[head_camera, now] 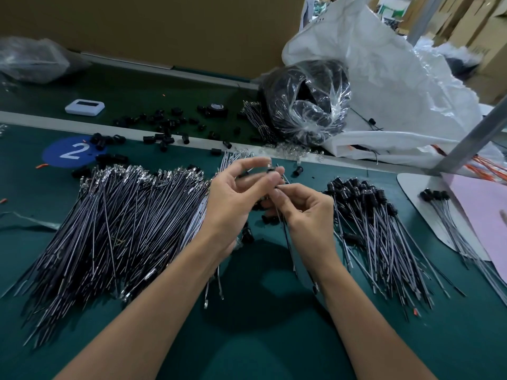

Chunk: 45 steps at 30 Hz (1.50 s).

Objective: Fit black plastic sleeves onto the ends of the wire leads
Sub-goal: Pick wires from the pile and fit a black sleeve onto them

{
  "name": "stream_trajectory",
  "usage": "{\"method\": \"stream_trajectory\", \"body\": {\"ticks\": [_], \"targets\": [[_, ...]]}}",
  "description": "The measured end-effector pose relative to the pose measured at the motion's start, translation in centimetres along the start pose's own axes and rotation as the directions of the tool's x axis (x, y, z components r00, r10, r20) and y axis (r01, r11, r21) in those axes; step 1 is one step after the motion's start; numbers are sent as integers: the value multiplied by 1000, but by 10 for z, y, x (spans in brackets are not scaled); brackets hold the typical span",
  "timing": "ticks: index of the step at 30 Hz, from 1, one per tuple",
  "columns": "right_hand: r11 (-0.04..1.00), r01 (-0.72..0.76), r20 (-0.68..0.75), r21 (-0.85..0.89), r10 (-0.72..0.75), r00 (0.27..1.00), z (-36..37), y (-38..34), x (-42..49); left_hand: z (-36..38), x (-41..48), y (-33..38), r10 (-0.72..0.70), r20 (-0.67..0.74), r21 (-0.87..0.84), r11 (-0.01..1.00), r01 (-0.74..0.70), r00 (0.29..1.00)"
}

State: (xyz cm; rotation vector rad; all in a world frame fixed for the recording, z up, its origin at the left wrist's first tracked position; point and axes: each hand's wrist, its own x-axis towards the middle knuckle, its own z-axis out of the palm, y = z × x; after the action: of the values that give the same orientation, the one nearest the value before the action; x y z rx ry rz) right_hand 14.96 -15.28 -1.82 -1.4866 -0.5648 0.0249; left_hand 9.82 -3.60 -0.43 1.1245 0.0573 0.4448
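Working above the green counter (260, 338), both hands meet over the middle of it. The left hand (233, 196) has thumb and fingers pinched together on a small black sleeve (270, 171), held up at fingertip height. The right hand (304, 207) is closed on a thin lead (285, 229), which hangs down from its fingers towards the counter. Sleeve and lead end sit right against each other between the fingertips; whether the sleeve is already seated I cannot tell, the fingers cover the joint.

To the person's left lies a big fan of bare leads (118, 220), their metal ends pointing away, no sleeves on them. To the right is a smaller pile of finished leads (367, 215), each capped in black at the far end, and a few more capped ones (444, 209) rest on a white board near a pink sheet (477, 209). Loose sleeves (164, 127) are scattered along the back of the counter, with a tied clear bag (307, 100) of dark parts behind them.

By the look of the piles, the job is well under way but less than half done: the bare heap is much larger than the capped one.
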Motion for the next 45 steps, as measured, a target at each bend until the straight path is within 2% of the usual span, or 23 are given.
{"method": "stream_trajectory", "body": {"ticks": [2, 4, 8, 13, 21, 29, 35, 38, 41, 43, 45], "targets": [[999, 25, -23, -30, -25, 999, -3, -1, 1, 1, 1, -2, -43, 28, 39, 998, 42, 999], [998, 28, -38, -64, -30, 999, -4, 1, 2, 2, 1, -5, -13, 28, 74, 997, 11, 1000], [998, 37, -3, -55, -37, 999, -1, 1, 0, 3, -1, -5, 36, -39, 18, 999, -35, 999], [995, 63, 26, -82, -61, 998, 3, 1, -3, 5, -1, -1, 85, -93, 42, 996, -82, 992], [991, 91, 47, -95, -87, 995, 8, 1, -7, 3, 0, 4, 114, -129, 61, 992, -107, 985], [993, 91, 78, -78, -85, 993, 8, 0, -9, 3, -1, 5, 91, -140, 36, 996, -87, 986], [999, 31, 142, -24, -27, 989, 6, -4, -9, -1, 0, 3, -16, -105, -37, 999, 12, 994], [985, 78, 123, -155, -59, 991, 0, -3, -7, -7, 4, 2, -80, -136, -35, 996, 76, 987], [933, 36, -66, -359, -64, 996, -10, 1, 9, -9, 6, -2, -170, -130, 39, 984, 176, 977], [846, 3, -171, -533, -111, 979, -20, 2, 36, -8, 6, -6, -228, -105, 82, 968, 237, 968], [700, -31, -137, -713, -95, 986, -29, 4, 70, -8, 6, -7, -265, -96, 84, 958, 273, 959]]}}
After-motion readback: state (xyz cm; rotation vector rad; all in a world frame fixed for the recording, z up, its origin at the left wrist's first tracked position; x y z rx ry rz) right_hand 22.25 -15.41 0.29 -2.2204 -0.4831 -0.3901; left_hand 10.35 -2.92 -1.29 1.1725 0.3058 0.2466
